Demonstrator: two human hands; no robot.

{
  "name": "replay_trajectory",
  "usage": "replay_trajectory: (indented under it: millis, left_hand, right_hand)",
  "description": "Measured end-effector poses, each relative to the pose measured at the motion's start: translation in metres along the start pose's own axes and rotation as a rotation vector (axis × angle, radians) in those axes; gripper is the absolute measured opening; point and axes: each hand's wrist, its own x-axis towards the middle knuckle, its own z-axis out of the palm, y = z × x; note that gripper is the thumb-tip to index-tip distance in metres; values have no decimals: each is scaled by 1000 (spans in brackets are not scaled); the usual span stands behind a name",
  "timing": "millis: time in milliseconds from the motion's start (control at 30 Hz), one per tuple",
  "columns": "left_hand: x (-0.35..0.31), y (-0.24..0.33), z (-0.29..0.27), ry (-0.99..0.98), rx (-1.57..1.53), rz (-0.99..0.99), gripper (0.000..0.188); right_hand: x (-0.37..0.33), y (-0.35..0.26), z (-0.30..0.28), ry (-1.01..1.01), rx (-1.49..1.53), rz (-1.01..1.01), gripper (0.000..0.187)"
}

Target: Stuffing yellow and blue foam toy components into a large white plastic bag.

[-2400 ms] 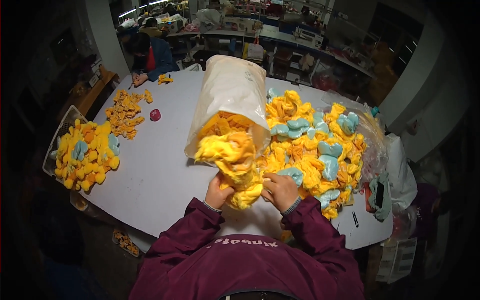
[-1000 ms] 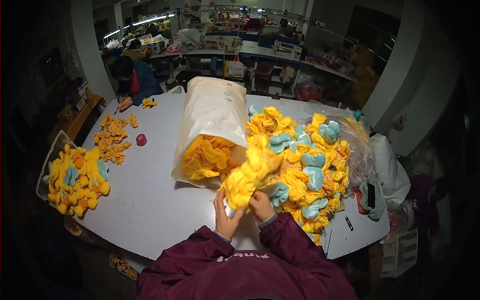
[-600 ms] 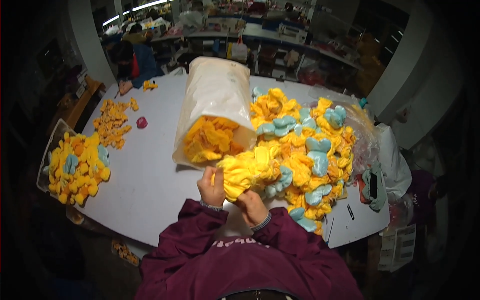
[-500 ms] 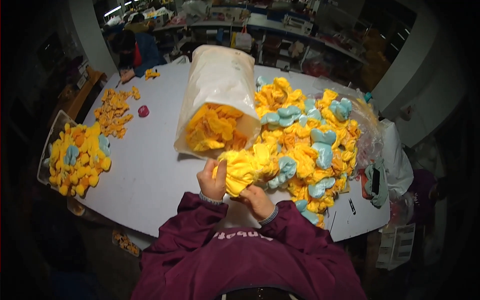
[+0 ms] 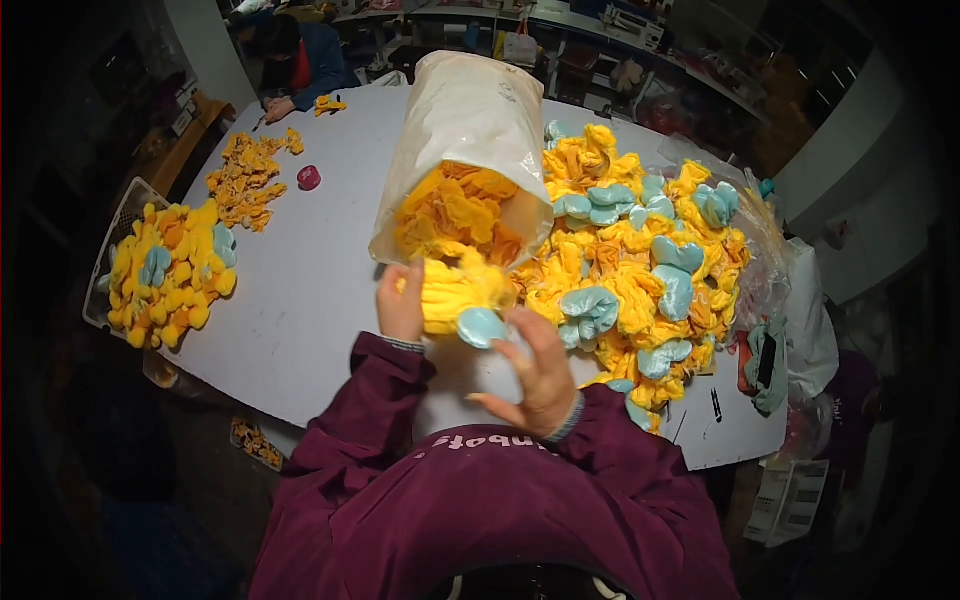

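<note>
1. Your left hand (image 5: 401, 308) pinched the plush (image 5: 448, 300) at its left, presumably to steady it.
2. Your right hand (image 5: 543, 378) had fingers spread; fingertip contact couldn't be told.
3. The plush lay between your hands, its blue disc (image 5: 482, 327) nearest the right fingertips.
4. The bag (image 5: 470, 120) gaped just beyond your fingers, probably for reach.

A sewing workshop, identified by the white sewing machine (image 5: 632, 28) on a rear bench (image 5: 572, 17), the broad worktable (image 5: 300, 310) bearing a heap of yellow and pale-blue plush pieces (image 5: 635, 285), the sack (image 5: 470, 115) holding orange fabric (image 5: 455, 212), and a co-worker (image 5: 322, 58) at the far left.
</note>
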Motion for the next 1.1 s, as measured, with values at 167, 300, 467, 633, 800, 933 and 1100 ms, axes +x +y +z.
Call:
replay_trajectory:
  millis: [167,300,467,633,800,933,1100]
  left_hand:
    - [-47,12,31,-211,-255,-214,33]
    - [-55,-15,43,-295,101,16,27]
    - [-73,-110,64,-403,129,-110,31]
    - [-34,0,49,-221,-518,-518,23]
    - [-20,37,35,-82,-270,-32,19]
    - [-28,34,43,10,-70,257,22]
    - [-39,48,51,33,-93,292,26]
  right_hand:
    - [-9,22,39,103,-113,-5,20]
    - [-5,15,30,159,743,742,18]
    - [16,13,-1,435,1561,766,7]
    - [0,80,-23,237,723,730,11]
    - [2,54,-23,-394,-64,87,15]
    - [15,26,-3,-192,-62,55,14]
    - [4,16,26,-151,-200,146,15]
